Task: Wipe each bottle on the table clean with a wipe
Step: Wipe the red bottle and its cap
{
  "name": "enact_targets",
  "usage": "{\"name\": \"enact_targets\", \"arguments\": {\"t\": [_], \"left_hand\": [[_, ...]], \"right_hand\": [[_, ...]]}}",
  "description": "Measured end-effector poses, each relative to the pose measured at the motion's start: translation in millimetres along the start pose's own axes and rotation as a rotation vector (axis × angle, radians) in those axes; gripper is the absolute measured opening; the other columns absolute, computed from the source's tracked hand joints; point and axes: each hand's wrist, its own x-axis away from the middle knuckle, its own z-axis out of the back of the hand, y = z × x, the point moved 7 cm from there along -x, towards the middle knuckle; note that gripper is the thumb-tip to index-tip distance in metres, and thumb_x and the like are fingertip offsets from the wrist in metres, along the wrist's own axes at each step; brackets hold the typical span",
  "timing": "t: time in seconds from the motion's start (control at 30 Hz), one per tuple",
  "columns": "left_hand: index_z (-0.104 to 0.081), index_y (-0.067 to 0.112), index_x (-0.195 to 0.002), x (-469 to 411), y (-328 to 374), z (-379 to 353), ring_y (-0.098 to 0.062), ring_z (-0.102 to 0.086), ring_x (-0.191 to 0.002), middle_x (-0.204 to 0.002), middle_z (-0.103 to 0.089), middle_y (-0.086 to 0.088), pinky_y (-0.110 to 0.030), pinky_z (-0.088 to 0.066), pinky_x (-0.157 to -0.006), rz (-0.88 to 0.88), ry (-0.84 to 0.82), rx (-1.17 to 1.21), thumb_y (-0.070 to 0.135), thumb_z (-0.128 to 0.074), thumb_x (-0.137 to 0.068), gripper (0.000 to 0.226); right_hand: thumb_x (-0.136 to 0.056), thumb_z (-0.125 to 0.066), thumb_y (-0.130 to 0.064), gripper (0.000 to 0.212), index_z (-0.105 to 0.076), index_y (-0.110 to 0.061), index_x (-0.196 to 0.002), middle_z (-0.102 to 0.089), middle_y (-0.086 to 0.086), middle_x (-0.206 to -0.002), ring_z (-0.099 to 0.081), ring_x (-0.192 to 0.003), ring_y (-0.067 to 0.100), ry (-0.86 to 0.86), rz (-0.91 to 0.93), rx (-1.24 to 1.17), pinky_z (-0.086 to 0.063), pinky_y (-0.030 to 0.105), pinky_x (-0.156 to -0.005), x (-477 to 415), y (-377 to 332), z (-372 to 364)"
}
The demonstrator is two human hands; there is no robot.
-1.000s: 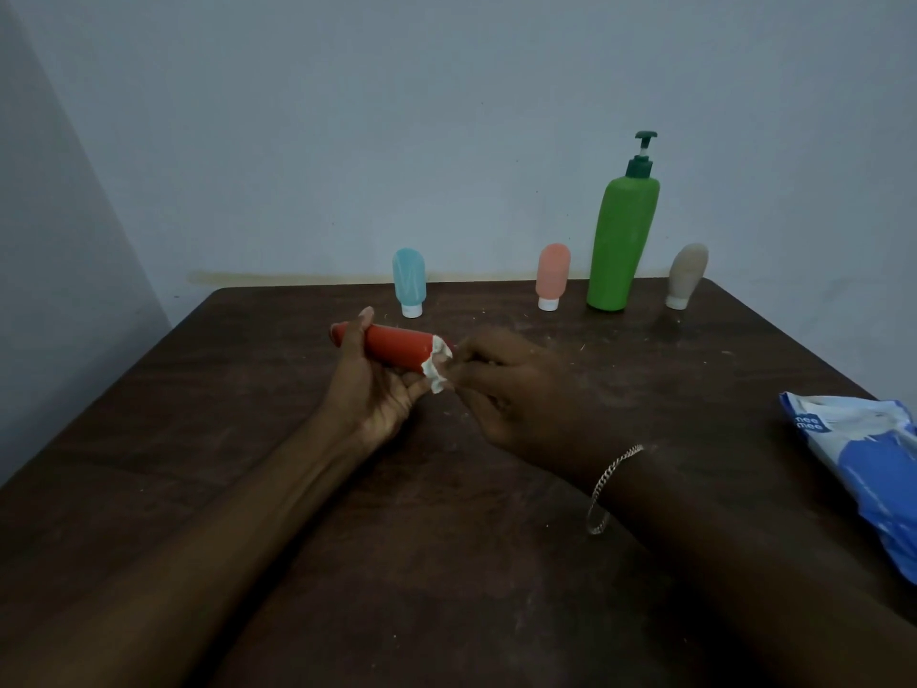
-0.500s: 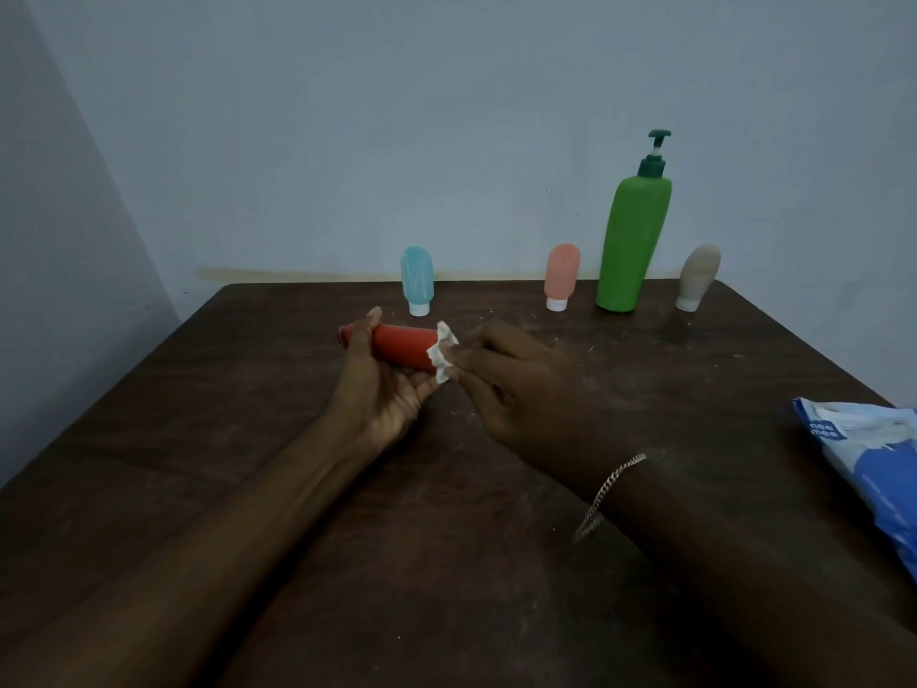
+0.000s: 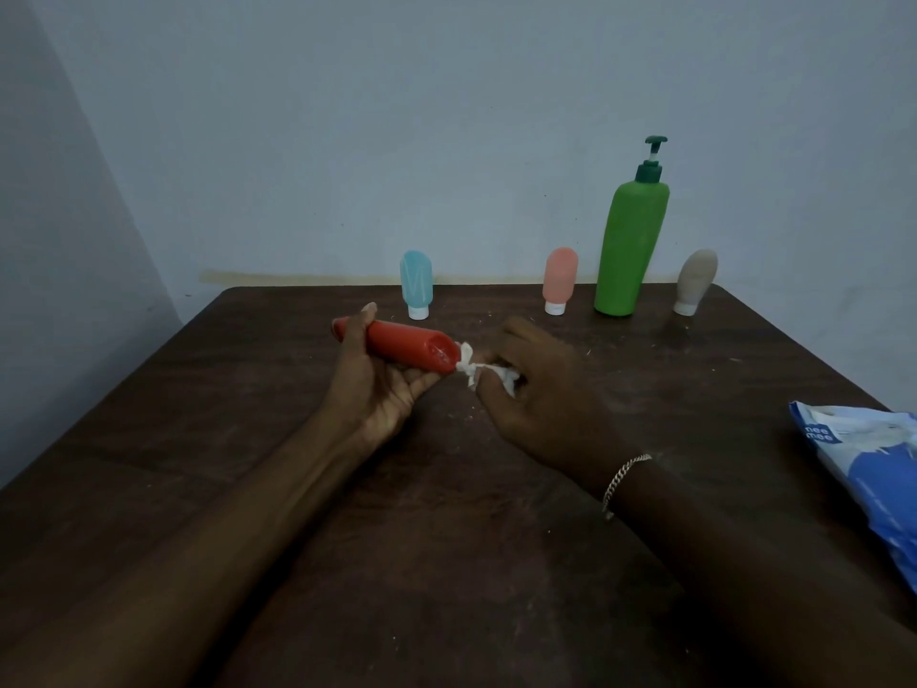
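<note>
2 bare forearms show from the lower edge of the view, and the right wrist, just behind the right hand (image 3: 541, 404), wears 1 thin, silver-coloured chain bracelet (image 3: 624, 481) of small links that hangs loose.

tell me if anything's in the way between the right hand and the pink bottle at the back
Nothing visible: only bare table lies between the right hand, which grips the wipe, and the pink bottle. The green pump bottle stands right of it, off the path.
</note>
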Motion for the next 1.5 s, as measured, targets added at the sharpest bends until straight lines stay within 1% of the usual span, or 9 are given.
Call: {"name": "enact_targets", "arguments": {"t": [0.27, 0.43, 0.57, 0.67, 0.83, 1.03, 1.17, 1.33, 1.5], "left_hand": [[-0.032, 0.0, -0.144, 1, -7, -2, -0.03, -0.073, -0.071, -0.094, -0.068, -0.025, -0.041, -0.059, -0.055, 0.003, -0.006, 0.049, 0.042, -0.061, -0.093, 0.072], [-0.045, 0.002, -0.119, -2, -3, -2, -0.039, -0.073, -0.092, -0.086, -0.073, -0.023, -0.054, -0.061, -0.074, -0.037, -0.012, -0.025, 0.042, -0.059, -0.095, 0.049], [-0.035, 0.006, -0.139, -2, -3, -5, -0.043, -0.069, -0.104, -0.109, -0.067, -0.028, -0.056, -0.057, -0.085, -0.045, -0.029, -0.029, 0.043, -0.06, -0.094, 0.064], [-0.033, 0.005, -0.141, -3, -3, 0, -0.041, -0.068, -0.107, -0.121, -0.064, -0.029, -0.056, -0.054, -0.09, -0.046, -0.014, 0.007, 0.042, -0.062, -0.094, 0.067], [-0.049, 0.001, -0.122, -3, -17, -4, -0.023, -0.072, -0.08, -0.089, -0.072, -0.016, -0.043, -0.062, -0.074, 0.036, -0.036, 0.011, 0.045, -0.056, -0.095, 0.052], [-0.031, 0.008, -0.143, -4, -4, -3, -0.043, -0.068, -0.107, -0.125, -0.059, -0.03, -0.056, -0.057, -0.085, -0.039, -0.01, -0.016, 0.041, -0.063, -0.093, 0.068], [-0.029, 0.006, -0.146, -6, -4, 5, -0.046, -0.067, -0.105, -0.129, -0.056, -0.034, -0.054, -0.06, -0.074, -0.027, 0.015, 0.059, 0.04, -0.065, -0.092, 0.073], [-0.035, 0.005, -0.144, -7, -16, 4, -0.039, -0.07, -0.104, -0.121, -0.064, -0.029, -0.053, -0.06, -0.074, 0.02, -0.001, 0.058, 0.038, -0.066, -0.091, 0.07], [-0.031, 0.006, -0.144, -7, -8, 0, -0.043, -0.068, -0.107, -0.126, -0.059, -0.031, -0.056, -0.059, -0.078, -0.021, -0.043, 0.052, 0.036, -0.063, -0.093, 0.068]], "right_hand": [[-0.089, -0.069, -0.012, 0.02, -0.072, -0.013, -0.109, -0.066, -0.001, -0.1, -0.058, -0.084, 0.002, 0.039, 0.026, -0.099, -0.046, 0.012, -0.073, 3, -10, -5], [-0.085, -0.068, -0.015, 0.008, -0.07, -0.013, -0.093, -0.061, -0.006, -0.089, -0.054, -0.075, 0.004, -0.018, 0.022, -0.043, -0.043, 0.015, -0.064, 4, -5, -9], [-0.081, -0.069, -0.012, 0.003, -0.067, -0.014, -0.079, -0.054, -0.008, -0.075, -0.047, -0.063, 0.004, 0.058, -0.061, -0.058, -0.032, 0.015, -0.057, 6, 8, 2], [-0.085, -0.07, -0.009, 0.008, -0.071, -0.012, -0.093, -0.062, -0.004, -0.084, -0.053, -0.071, 0.003, 0.155, -0.035, -0.126, -0.037, 0.013, -0.063, 4, 5, 16], [-0.087, -0.069, -0.007, 0.026, -0.071, -0.014, -0.112, -0.065, 0.001, -0.099, -0.061, -0.088, 0.013, 0.009, 0.174, -0.016, -0.05, 0.03, -0.07, 4, -16, 0], [-0.08, -0.076, -0.013, 0.01, -0.074, -0.015, -0.091, -0.065, -0.009, -0.081, -0.058, -0.07, 0.001, 0.09, -0.121, -0.086, -0.044, 0.016, -0.063, 7, 18, 5], [-0.081, -0.076, -0.013, 0.011, -0.074, -0.016, -0.092, -0.069, -0.009, -0.085, -0.062, -0.076, 0.003, 0.159, -0.184, -0.189, -0.043, 0.009, -0.066, 6, 22, 15], [-0.089, -0.068, -0.007, 0.027, -0.069, -0.012, -0.115, -0.066, 0.001, -0.101, -0.06, -0.09, 0.01, 0.012, 0.123, -0.055, -0.05, 0.023, -0.073, 3, -9, 2], [-0.087, -0.067, -0.007, 0.019, -0.074, -0.015, -0.103, -0.061, 0.002, -0.085, -0.056, -0.073, 0.013, 0.033, -0.026, -0.027, -0.048, 0.034, -0.064, 4, 20, -6]]}}
